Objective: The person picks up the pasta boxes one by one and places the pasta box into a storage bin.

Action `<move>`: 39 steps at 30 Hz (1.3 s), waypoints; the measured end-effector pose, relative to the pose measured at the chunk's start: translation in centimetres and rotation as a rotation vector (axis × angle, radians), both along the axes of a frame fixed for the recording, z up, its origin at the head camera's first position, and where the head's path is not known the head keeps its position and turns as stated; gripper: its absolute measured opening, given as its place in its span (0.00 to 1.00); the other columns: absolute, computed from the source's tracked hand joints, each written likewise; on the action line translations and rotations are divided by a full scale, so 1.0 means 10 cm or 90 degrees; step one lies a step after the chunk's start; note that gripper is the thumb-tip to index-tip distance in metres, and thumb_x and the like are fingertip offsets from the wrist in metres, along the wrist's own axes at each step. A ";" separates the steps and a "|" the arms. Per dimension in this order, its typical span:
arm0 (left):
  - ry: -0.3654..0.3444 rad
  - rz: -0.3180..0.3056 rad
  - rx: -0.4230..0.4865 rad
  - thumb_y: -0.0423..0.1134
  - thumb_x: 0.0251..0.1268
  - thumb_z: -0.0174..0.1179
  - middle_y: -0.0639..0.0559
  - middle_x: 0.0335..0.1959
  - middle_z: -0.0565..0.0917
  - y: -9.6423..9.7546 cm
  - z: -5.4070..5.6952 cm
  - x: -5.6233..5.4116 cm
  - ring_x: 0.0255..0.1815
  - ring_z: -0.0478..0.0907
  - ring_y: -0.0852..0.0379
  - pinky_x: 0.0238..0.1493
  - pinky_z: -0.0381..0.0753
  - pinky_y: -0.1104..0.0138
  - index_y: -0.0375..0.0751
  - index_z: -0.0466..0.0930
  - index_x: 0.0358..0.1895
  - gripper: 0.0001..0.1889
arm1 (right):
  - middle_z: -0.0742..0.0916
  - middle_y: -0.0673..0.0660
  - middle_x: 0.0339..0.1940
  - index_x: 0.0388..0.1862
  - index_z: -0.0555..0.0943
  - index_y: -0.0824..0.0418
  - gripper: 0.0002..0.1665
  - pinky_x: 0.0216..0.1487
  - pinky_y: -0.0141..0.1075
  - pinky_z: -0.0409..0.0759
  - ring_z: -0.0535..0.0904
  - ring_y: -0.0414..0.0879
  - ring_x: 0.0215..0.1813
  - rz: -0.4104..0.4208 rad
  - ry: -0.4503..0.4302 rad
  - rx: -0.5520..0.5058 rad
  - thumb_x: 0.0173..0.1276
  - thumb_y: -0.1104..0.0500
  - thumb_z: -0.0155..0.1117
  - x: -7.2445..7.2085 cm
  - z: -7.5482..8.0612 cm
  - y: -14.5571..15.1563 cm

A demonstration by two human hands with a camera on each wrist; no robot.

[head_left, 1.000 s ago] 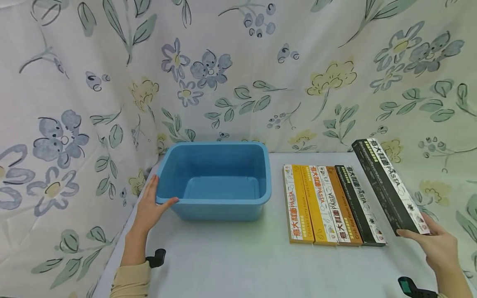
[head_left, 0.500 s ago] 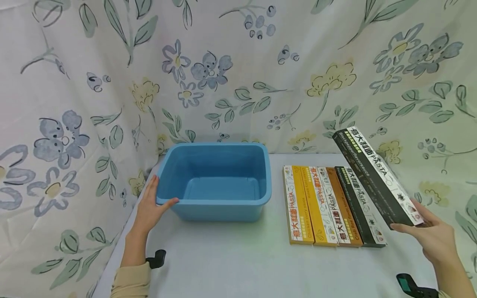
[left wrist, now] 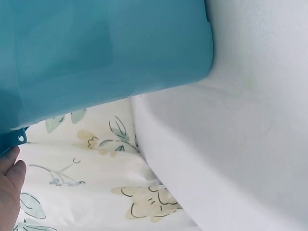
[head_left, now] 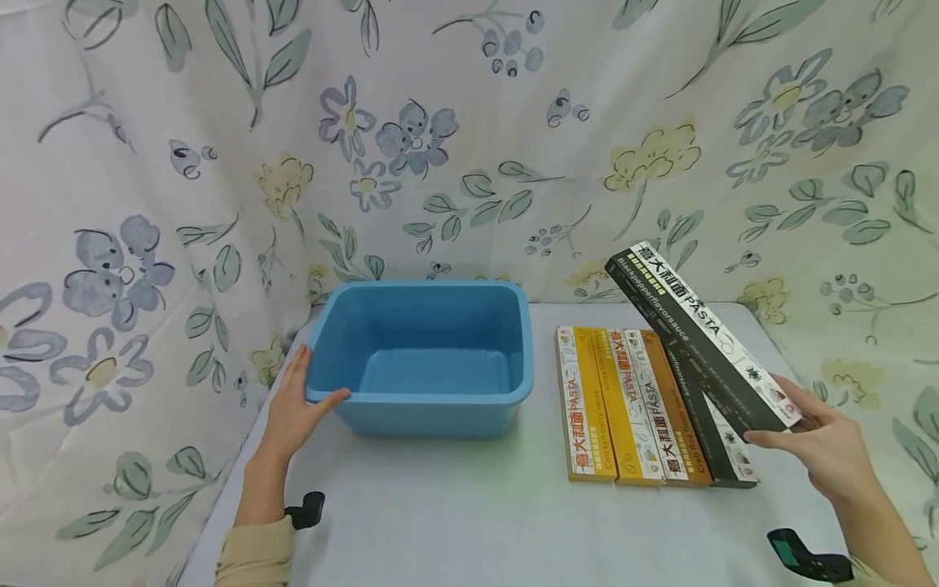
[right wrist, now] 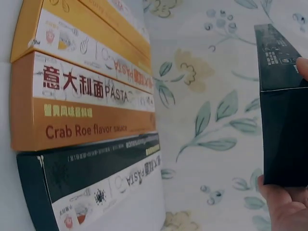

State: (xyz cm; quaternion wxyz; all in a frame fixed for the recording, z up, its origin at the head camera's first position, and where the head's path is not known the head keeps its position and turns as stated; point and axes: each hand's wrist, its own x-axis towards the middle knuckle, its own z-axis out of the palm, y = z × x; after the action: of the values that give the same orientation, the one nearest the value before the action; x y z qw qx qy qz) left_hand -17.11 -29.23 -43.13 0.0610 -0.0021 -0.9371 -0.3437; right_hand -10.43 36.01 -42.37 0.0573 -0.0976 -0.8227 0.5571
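Note:
My right hand (head_left: 829, 444) grips a black pasta box (head_left: 693, 334) by its near end, thumb on one side and fingers on the other. The box is raised and tilted over the row, overlapping another black pasta box (head_left: 726, 436) in the head view. On the right wrist view's right edge is the dark end of the held box (right wrist: 284, 139). My left hand (head_left: 289, 412) rests at the near left corner of a blue plastic bin (head_left: 433, 420), fingers straight along its left rim and thumb on the front rim. The bin's inside holds nothing.
Left of that lower black box lie a brown crab roe pasta box (head_left: 678, 408) and two yellow boxes, a middle one (head_left: 616, 408) and a leftmost one (head_left: 587, 408), side by side on the white table (head_left: 469, 522). A floral curtain (head_left: 469, 122) hangs behind and beside the table.
My right hand has carried the black pasta box leftward, from the right of the row to above it, its far end rising slightly. My left hand and the bin have stayed put.

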 end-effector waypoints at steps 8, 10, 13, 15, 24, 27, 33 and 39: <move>0.011 -0.004 -0.002 0.56 0.60 0.63 0.37 0.78 0.44 0.02 0.00 -0.01 0.75 0.44 0.31 0.63 0.52 0.31 0.35 0.41 0.78 0.53 | 0.78 0.26 0.45 0.71 0.70 0.43 0.53 0.36 0.20 0.78 0.76 0.23 0.42 0.061 0.034 -0.042 0.48 0.78 0.73 -0.01 0.07 -0.09; 0.016 -0.004 -0.004 0.55 0.60 0.63 0.36 0.78 0.44 0.02 0.01 -0.02 0.75 0.45 0.30 0.63 0.53 0.31 0.35 0.41 0.78 0.52 | 0.78 0.26 0.46 0.71 0.70 0.43 0.53 0.36 0.21 0.78 0.77 0.24 0.43 0.079 0.035 -0.015 0.49 0.77 0.73 -0.03 0.10 -0.12; 0.016 -0.003 -0.004 0.56 0.60 0.63 0.37 0.78 0.44 0.03 0.02 -0.03 0.75 0.45 0.30 0.63 0.53 0.31 0.35 0.41 0.78 0.52 | 0.79 0.28 0.48 0.71 0.71 0.45 0.53 0.37 0.22 0.79 0.77 0.25 0.44 0.111 0.052 -0.018 0.48 0.78 0.72 -0.06 0.14 -0.16; 0.014 -0.002 -0.003 0.56 0.61 0.62 0.38 0.79 0.44 0.04 0.03 -0.04 0.75 0.45 0.30 0.63 0.53 0.31 0.37 0.40 0.78 0.53 | 0.79 0.30 0.50 0.70 0.72 0.46 0.52 0.39 0.22 0.79 0.78 0.25 0.46 0.135 0.071 -0.048 0.47 0.80 0.71 -0.07 0.16 -0.17; 0.019 -0.006 0.003 0.56 0.60 0.63 0.38 0.79 0.44 0.05 0.04 -0.03 0.76 0.44 0.31 0.64 0.52 0.31 0.36 0.40 0.78 0.53 | 0.78 0.32 0.54 0.70 0.72 0.50 0.53 0.39 0.23 0.79 0.78 0.29 0.46 0.195 0.088 -0.021 0.46 0.81 0.70 -0.15 0.19 -0.30; 0.021 0.000 0.003 0.56 0.60 0.63 0.38 0.79 0.44 0.03 0.03 -0.02 0.75 0.44 0.31 0.64 0.51 0.31 0.37 0.41 0.78 0.53 | 0.77 0.30 0.53 0.72 0.69 0.51 0.54 0.39 0.24 0.80 0.78 0.30 0.45 0.204 0.080 0.025 0.46 0.79 0.72 -0.20 0.24 -0.37; 0.014 0.003 0.007 0.56 0.60 0.63 0.37 0.78 0.44 0.02 0.01 -0.01 0.75 0.44 0.31 0.64 0.51 0.30 0.37 0.40 0.78 0.53 | 0.80 0.32 0.48 0.72 0.69 0.51 0.53 0.36 0.27 0.80 0.77 0.34 0.38 0.230 0.074 0.059 0.46 0.76 0.74 -0.32 0.32 -0.53; 0.005 0.000 0.004 0.56 0.61 0.63 0.37 0.79 0.43 0.01 0.00 0.00 0.75 0.44 0.30 0.64 0.51 0.30 0.37 0.40 0.78 0.53 | 0.83 0.35 0.45 0.71 0.70 0.52 0.53 0.33 0.28 0.78 0.77 0.38 0.34 0.269 0.088 0.063 0.44 0.75 0.75 -0.42 0.36 -0.65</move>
State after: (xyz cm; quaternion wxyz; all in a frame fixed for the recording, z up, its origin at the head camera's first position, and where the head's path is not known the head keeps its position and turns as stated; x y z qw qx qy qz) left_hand -17.13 -29.11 -43.12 0.0645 -0.0029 -0.9357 -0.3467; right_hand -14.59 29.54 -38.75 0.0000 0.1180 -0.8453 0.5211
